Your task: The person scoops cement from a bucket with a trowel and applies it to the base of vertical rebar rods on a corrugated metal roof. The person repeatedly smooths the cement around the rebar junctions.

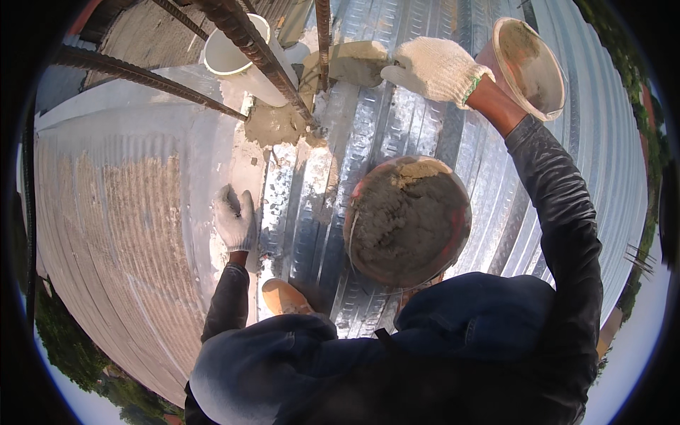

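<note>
My left hand [236, 221], in a pale knit glove with a dark grey patch, is at the concrete edge left of the metal decking. Its thumb stands apart from the fingers, and I see nothing held. My right hand [435, 69], in a cream knit glove, reaches forward over the decking beside a patch of wet mortar [358, 62]. The back of that glove hides most of its fingers; whether it holds anything does not show. In front of my knees stands a round bucket [352, 244] filled with grey mortar [407, 223].
A mortar-stained bucket [559, 95] tilts beyond my right wrist. At the far left, a white plastic bucket [273, 78] stands behind upright ribbed steel bars [248, 42], with mortar [273, 126] at their base. Ribbed metal decking [397, 120] runs forward; a rough concrete surface [142, 198] lies left.
</note>
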`<state>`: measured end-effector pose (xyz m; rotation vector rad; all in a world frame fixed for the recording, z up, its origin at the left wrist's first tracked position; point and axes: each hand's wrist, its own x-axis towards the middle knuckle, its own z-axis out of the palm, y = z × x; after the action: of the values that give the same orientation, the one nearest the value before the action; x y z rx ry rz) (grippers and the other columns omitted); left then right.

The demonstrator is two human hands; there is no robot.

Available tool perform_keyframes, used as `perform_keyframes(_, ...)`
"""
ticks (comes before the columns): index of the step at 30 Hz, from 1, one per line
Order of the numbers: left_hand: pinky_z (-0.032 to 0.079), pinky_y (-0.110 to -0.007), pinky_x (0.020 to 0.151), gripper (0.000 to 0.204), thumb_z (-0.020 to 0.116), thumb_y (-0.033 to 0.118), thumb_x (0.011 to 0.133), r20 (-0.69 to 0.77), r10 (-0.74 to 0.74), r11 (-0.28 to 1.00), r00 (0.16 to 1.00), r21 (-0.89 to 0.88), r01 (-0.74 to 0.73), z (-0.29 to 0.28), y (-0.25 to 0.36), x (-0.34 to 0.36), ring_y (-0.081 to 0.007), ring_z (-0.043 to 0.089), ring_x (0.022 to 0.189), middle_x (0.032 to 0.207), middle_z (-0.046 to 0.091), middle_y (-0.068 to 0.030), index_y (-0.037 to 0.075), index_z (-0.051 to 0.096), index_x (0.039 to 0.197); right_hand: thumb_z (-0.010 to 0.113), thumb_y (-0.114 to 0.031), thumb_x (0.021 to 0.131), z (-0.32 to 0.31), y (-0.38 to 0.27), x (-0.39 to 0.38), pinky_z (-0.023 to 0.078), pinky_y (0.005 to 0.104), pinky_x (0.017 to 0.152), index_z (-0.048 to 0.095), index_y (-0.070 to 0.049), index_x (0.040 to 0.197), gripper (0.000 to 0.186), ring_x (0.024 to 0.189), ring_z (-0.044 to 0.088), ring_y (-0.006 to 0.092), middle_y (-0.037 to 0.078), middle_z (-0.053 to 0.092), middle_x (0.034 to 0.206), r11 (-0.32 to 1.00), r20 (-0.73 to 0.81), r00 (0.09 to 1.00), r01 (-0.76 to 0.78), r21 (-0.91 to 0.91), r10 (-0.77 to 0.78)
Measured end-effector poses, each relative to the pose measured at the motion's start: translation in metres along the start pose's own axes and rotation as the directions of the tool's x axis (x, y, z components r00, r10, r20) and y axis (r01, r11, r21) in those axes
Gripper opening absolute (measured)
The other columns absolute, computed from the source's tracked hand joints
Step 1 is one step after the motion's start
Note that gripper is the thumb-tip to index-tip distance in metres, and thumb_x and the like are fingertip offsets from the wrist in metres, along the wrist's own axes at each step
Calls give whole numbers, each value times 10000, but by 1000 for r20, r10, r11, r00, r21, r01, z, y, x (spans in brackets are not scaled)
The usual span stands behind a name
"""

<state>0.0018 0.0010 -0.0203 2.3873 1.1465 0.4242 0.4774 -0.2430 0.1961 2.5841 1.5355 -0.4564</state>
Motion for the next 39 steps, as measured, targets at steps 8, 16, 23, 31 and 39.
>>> perform_keyframes(8, 597, -483, 1075, 562, 823, 359, 1055, 80, -59, 998, 995, 14, 58, -14, 20, 9, -399, 773, 1215, 1296, 786, -244, 3, 703, 1473, 820, -320, 1064, -6, 14, -74, 592, 400, 763, 743, 19, 1263, 400, 789, 673, 189, 99, 712, 906, 849, 211, 977, -110, 516, -1)
perform_keyframes(16, 574, -519, 1102, 576, 806, 397, 1056, 76, -77, 997, 994, 3, 77, -30, 15, 5, -439, 739, 1248, 1306, 782, -259, 12, 708, 1473, 705, -399, 1173, -91, -50, -153, 607, 321, 704, 787, -13, 1279, 408, 755, 721, 143, 68, 750, 935, 791, 575, 818, -361, 494, 13)
perform_keyframes(23, 571, -518, 1126, 583, 814, 394, 1046, 85, -91, 995, 992, -40, 95, -24, 26, 8, -442, 734, 1289, 1349, 784, -254, 12, 710, 1474, 745, -326, 1177, -44, -164, -175, 693, 350, 914, 598, -2, 1457, 453, 1113, 810, 215, 130, 754, 1382, -35, 784, 542, -829, 559, -302)
perform_keyframes(31, 611, -533, 1036, 583, 817, 402, 1033, 38, -65, 996, 997, -61, 67, -21, 17, 7, -452, 772, 1184, 1325, 784, -251, 32, 717, 1473, 677, -339, 1178, 83, -333, -145, 614, 333, 709, 564, -61, 1552, 479, 828, 715, 147, 71, 693, 1079, -604, 521, 842, -343, 719, 142)
perform_keyframes(39, 612, -497, 1052, 582, 843, 381, 1018, 90, -105, 994, 990, -33, 108, -25, 24, 10, -412, 792, 1194, 1296, 821, -235, 12, 730, 1455, 658, -260, 1157, 121, -390, -27, 606, 364, 755, 620, -94, 1341, 251, 871, 683, 143, 37, 676, 1077, -577, 293, 768, 120, 808, 570)
